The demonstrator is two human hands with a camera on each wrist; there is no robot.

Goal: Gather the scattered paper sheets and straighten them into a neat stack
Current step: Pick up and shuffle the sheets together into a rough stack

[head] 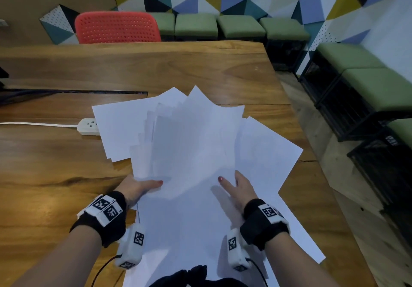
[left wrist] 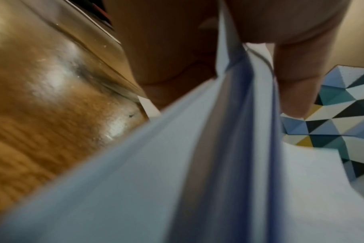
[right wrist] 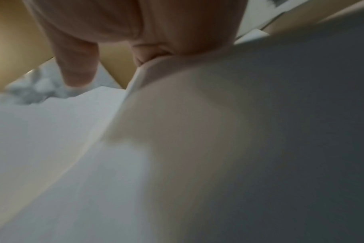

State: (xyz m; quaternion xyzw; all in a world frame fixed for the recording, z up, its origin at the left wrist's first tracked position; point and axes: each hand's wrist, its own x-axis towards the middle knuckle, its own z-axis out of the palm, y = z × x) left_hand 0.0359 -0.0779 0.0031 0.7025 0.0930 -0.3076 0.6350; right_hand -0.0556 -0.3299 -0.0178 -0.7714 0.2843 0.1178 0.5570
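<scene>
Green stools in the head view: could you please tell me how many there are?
7 green stools. Four line the far wall, the leftmost partly behind the red chair; three run down the right side. Others may be hidden behind the chair.

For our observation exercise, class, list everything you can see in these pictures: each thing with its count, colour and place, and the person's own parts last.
White paper sheets: many, exact count unclear, white, fanned in a loose pile on the table near its right edge.
Brown wooden table: one, brown, fills the foreground.
White power strip: one, white, on the table, its right end under the sheets, cord running left.
Red perforated plastic chair: one, red, behind the table.
Green cushioned stools: several, green on dark bases, along the patterned walls.
Left hand: one, pinches the pile's left edge, thumb on top.
Right hand: one, grips the pile's right side, fingers under a sheet.
</scene>
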